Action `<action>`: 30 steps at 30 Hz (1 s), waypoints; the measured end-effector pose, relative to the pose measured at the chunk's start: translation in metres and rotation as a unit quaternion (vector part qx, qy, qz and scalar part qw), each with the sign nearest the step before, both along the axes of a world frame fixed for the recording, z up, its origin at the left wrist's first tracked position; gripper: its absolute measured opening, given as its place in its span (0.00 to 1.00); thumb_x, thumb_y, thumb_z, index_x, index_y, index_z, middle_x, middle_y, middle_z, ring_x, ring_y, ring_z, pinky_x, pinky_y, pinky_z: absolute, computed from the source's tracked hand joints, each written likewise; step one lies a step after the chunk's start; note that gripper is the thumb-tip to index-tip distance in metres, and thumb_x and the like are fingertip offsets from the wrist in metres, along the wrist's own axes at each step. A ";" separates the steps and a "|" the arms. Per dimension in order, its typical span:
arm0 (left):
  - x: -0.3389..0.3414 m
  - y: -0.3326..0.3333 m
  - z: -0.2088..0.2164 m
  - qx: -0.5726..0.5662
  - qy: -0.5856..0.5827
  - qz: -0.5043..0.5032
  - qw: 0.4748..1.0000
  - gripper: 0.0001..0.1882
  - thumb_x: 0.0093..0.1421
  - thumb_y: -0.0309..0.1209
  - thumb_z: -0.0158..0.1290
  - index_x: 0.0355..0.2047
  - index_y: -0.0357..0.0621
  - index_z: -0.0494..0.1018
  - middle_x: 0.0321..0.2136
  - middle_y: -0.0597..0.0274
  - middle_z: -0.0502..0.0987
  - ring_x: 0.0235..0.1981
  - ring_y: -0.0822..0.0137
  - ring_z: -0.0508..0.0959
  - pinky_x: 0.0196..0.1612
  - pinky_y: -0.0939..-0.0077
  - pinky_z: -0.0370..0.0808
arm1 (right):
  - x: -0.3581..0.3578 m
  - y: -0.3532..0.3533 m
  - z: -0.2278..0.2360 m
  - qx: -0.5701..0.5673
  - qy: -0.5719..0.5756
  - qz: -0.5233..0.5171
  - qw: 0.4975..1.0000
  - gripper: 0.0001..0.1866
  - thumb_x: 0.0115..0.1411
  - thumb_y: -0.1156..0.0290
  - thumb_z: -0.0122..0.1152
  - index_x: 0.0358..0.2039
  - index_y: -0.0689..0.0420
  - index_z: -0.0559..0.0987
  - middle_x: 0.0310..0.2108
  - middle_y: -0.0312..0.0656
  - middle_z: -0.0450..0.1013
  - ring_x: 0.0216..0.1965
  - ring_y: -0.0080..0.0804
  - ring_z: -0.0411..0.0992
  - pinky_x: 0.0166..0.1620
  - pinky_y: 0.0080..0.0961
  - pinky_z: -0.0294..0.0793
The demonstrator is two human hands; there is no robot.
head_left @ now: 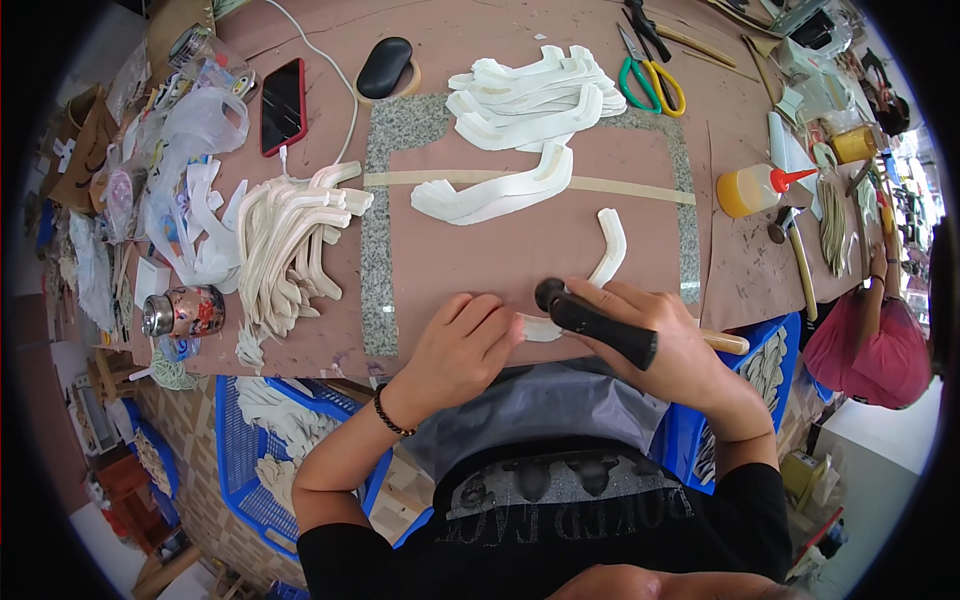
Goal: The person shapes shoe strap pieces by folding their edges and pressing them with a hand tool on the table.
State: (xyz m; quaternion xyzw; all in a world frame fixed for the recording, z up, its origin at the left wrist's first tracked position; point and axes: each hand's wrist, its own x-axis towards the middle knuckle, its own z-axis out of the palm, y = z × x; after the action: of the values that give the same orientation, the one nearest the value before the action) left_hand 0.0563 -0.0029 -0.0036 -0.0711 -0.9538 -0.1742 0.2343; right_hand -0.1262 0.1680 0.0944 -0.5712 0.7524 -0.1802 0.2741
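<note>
At the near edge of the worktable, my right hand [655,335] is closed around a hammer [608,328] with a black head and a wooden handle that sticks out to the right. Under the hammer lies a curved white strip [608,245], its far end bending away to the upper right. My left hand [460,345] has its fingers bent and pinches the near left end of this strip. Another curved white strip [490,197] rests farther back, in front of a pile of similar white strips [540,90]. To the left sits a bundle of cream strips [290,240].
Scissors [650,85], a glue bottle [748,192] with a red tip and a second hammer [795,250] lie to the right. A phone [284,107] and a jar [185,312] are left. Blue baskets [235,450] stand below the table. Another person [865,345] is at far right.
</note>
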 end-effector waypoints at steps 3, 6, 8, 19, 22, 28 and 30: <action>0.004 0.007 -0.002 0.020 0.010 0.026 0.999 0.11 0.55 0.27 0.59 0.37 0.33 0.79 0.37 0.58 0.75 0.41 0.58 0.75 0.47 0.61 0.73 | 0.004 -0.004 -0.003 -0.083 -0.038 -0.038 0.995 0.23 0.59 0.73 0.70 0.56 0.58 0.80 0.40 0.52 0.80 0.37 0.55 0.80 0.39 0.39 0.80; 0.010 0.020 -0.001 0.019 0.016 0.058 0.998 0.11 0.55 0.28 0.60 0.38 0.34 0.79 0.35 0.59 0.75 0.39 0.59 0.74 0.48 0.60 0.73 | 0.006 -0.010 -0.006 -0.047 -0.035 -0.015 0.998 0.22 0.60 0.72 0.69 0.56 0.58 0.80 0.42 0.51 0.81 0.39 0.55 0.80 0.40 0.38 0.80; 0.015 0.031 0.000 0.015 0.019 0.074 0.997 0.12 0.55 0.28 0.61 0.39 0.35 0.79 0.34 0.59 0.74 0.38 0.59 0.74 0.48 0.60 0.72 | 0.005 -0.011 -0.004 -0.026 -0.040 -0.022 0.999 0.21 0.60 0.73 0.68 0.55 0.59 0.80 0.42 0.51 0.81 0.38 0.53 0.80 0.40 0.38 0.80; 0.019 0.048 -0.009 0.046 0.014 0.144 0.988 0.16 0.51 0.28 0.67 0.41 0.43 0.81 0.32 0.62 0.70 0.36 0.59 0.72 0.47 0.58 0.70 | 0.005 -0.022 0.000 -0.052 -0.016 0.011 0.998 0.22 0.59 0.75 0.69 0.55 0.60 0.79 0.44 0.54 0.80 0.38 0.57 0.80 0.41 0.40 0.81; 0.019 0.051 -0.008 0.059 0.007 0.153 0.986 0.16 0.51 0.28 0.68 0.41 0.44 0.81 0.32 0.62 0.70 0.36 0.59 0.72 0.47 0.58 0.70 | 0.005 -0.020 -0.003 -0.079 -0.041 -0.005 0.996 0.22 0.59 0.73 0.69 0.55 0.59 0.80 0.45 0.54 0.80 0.40 0.59 0.79 0.42 0.41 0.81; 0.017 0.043 0.003 0.037 -0.012 0.165 0.985 0.17 0.53 0.31 0.67 0.44 0.44 0.81 0.38 0.58 0.73 0.41 0.56 0.73 0.50 0.55 0.69 | -0.002 -0.024 -0.015 -0.096 0.020 -0.028 0.995 0.21 0.60 0.71 0.69 0.54 0.59 0.79 0.35 0.50 0.80 0.34 0.55 0.79 0.36 0.40 0.79; 0.010 0.031 0.005 0.016 -0.017 0.188 0.982 0.18 0.54 0.33 0.66 0.45 0.44 0.80 0.40 0.57 0.73 0.44 0.54 0.73 0.51 0.54 0.68 | -0.009 -0.016 -0.012 -0.092 0.035 -0.040 0.994 0.21 0.60 0.71 0.69 0.53 0.60 0.80 0.32 0.50 0.79 0.33 0.55 0.78 0.35 0.40 0.78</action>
State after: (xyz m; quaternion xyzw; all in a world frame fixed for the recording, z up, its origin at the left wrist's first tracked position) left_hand 0.0660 0.0283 0.0016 0.1160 -0.9511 -0.1430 0.2481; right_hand -0.1350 0.1522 0.0828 -0.5696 0.7638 -0.2394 0.1865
